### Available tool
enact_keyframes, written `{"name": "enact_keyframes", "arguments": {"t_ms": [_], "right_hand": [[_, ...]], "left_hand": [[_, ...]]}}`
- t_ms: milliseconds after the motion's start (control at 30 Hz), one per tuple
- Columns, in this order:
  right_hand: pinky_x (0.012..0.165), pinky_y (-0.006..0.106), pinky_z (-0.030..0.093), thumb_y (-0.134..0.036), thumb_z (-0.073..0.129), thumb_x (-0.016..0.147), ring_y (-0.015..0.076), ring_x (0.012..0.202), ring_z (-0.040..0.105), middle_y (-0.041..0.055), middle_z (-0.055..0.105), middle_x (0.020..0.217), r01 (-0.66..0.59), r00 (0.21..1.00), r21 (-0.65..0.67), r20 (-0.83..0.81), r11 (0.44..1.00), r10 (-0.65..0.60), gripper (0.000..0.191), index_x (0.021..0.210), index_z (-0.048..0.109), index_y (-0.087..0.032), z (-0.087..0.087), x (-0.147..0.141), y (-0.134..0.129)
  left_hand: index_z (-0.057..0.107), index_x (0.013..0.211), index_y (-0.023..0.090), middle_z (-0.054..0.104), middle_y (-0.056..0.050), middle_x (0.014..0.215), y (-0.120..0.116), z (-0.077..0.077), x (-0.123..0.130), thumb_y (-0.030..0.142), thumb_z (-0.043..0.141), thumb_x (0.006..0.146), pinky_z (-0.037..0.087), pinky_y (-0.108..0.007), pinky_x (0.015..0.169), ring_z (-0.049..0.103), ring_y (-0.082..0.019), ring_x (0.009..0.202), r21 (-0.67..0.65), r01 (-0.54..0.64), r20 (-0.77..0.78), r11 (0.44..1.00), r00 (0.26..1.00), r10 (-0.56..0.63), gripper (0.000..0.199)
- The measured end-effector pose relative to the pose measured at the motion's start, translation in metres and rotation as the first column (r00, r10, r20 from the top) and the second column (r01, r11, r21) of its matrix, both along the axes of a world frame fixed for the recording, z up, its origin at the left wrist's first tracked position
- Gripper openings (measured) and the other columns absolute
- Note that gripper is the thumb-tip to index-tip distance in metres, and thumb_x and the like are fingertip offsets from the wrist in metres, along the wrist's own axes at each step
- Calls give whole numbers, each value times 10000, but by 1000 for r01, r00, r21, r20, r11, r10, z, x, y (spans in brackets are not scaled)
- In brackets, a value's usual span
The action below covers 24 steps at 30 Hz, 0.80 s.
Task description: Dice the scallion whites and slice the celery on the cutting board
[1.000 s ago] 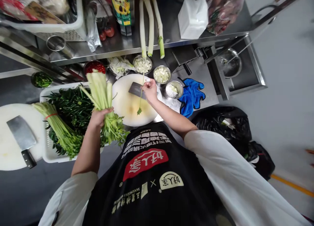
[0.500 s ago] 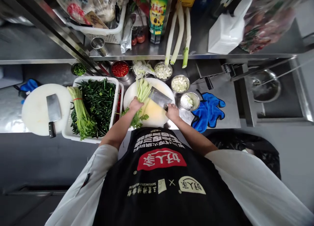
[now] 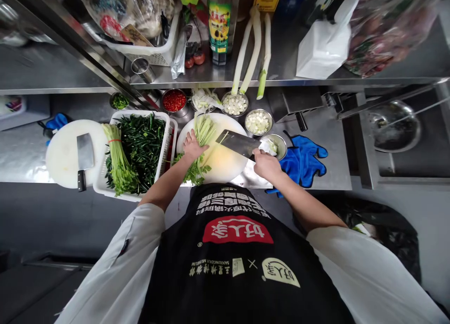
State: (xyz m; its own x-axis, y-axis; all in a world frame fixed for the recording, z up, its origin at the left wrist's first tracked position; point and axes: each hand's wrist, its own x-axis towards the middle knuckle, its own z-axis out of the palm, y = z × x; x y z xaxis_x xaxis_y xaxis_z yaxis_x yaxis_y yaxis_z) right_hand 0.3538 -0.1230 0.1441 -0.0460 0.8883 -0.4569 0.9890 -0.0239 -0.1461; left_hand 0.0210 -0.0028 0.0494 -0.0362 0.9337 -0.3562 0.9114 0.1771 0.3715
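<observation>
A bunch of thin celery (image 3: 204, 131) lies on a round white cutting board (image 3: 227, 169), its stalks pointing away from me and its leaves near the front edge. My left hand (image 3: 193, 148) rests against the left side of the stalks, fingers spread apart. In my right hand (image 3: 266, 164) is a cleaver (image 3: 239, 143), gripped by the handle. Its broad blade stretches left over the board, the tip close to the stalks but apart from most of them. A few thin stalk pieces lie by the blade tip.
A white basket (image 3: 162, 148) of green chilies and banded celery (image 3: 121, 160) stands left. Beyond it, another cleaver (image 3: 85, 151) lies on a board. Bowls with chopped red chilies (image 3: 174, 100) and white pieces (image 3: 258, 122) line the back. Blue gloves (image 3: 302, 160) lie right.
The cleaver has moved right, away from the stalks, with my right hand. My left hand's fingers have spread from a closer hold on the celery.
</observation>
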Motion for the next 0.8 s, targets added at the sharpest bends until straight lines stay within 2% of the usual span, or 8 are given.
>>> {"name": "enact_keyframes", "arguments": {"t_ms": [100,200,300,500,567,667,733,800], "right_hand": [[833,335,487,-89,641,835,312,1064,728,200,729,1236,41,999,-33,-10,999,-41,550,1375,552,-139,13,21,-6],[795,321,491,-152,693,815,304,1017,738,154,761,1161,157,981,-53,-103,986,-162,573,1373,560,-161,5,40,-15],[770,296,498,-199,692,832,272,970,739,110,774,1073,290,917,-66,-268,955,-297,510,1329,582,-163,-15,52,-28],[752,301,511,-283,655,893,256,854,729,74,772,927,441,818,-50,-389,896,-424,489,1360,591,-150,-51,38,-47],[787,312,516,-294,653,907,278,923,736,102,782,980,445,825,4,-390,896,-408,480,1362,603,-151,-59,31,-53],[800,332,518,-305,640,927,307,958,739,118,789,1012,442,833,37,-387,896,-395,467,1371,608,-164,-70,26,-64],[794,344,518,-318,640,932,318,947,741,120,791,1014,445,835,45,-382,895,-396,473,1379,605,-169,-77,26,-72],[789,350,516,-338,639,938,323,940,745,124,793,1025,452,835,48,-374,891,-403,476,1382,601,-170,-83,26,-80]], "left_hand": [[87,1764,115,-12,-283,1815,-7,-3,25,654,893,746,121,-765,1282,98,-601,1624,-18,0,-13,1000,1000,0,1406],[51,1778,176,-48,-254,1821,-14,-7,40,580,959,688,131,-799,1270,64,-606,1628,-57,4,-49,998,999,-7,1475],[13,1781,223,23,-222,1831,-16,-7,38,475,950,707,239,-753,1277,143,-552,1638,-52,46,-117,998,992,-52,1448],[136,1773,159,290,-214,1776,-28,0,16,189,692,913,380,-536,1264,393,-418,1553,36,260,-120,965,960,-254,1025],[167,1770,170,310,-203,1771,-41,1,12,179,698,897,386,-515,1262,418,-405,1543,15,333,-126,943,936,-329,1022],[239,1755,197,310,-196,1775,-52,2,7,344,782,876,336,-551,1293,390,-416,1577,0,357,-87,934,931,-356,1044],[320,1723,173,323,-206,1767,-37,2,3,482,782,887,281,-557,1324,339,-411,1615,87,300,-19,950,954,-300,1004],[429,1663,146,449,-213,1693,1,2,0,505,706,956,321,-518,1313,414,-376,1580,216,156,95,964,979,-180,840]]}}
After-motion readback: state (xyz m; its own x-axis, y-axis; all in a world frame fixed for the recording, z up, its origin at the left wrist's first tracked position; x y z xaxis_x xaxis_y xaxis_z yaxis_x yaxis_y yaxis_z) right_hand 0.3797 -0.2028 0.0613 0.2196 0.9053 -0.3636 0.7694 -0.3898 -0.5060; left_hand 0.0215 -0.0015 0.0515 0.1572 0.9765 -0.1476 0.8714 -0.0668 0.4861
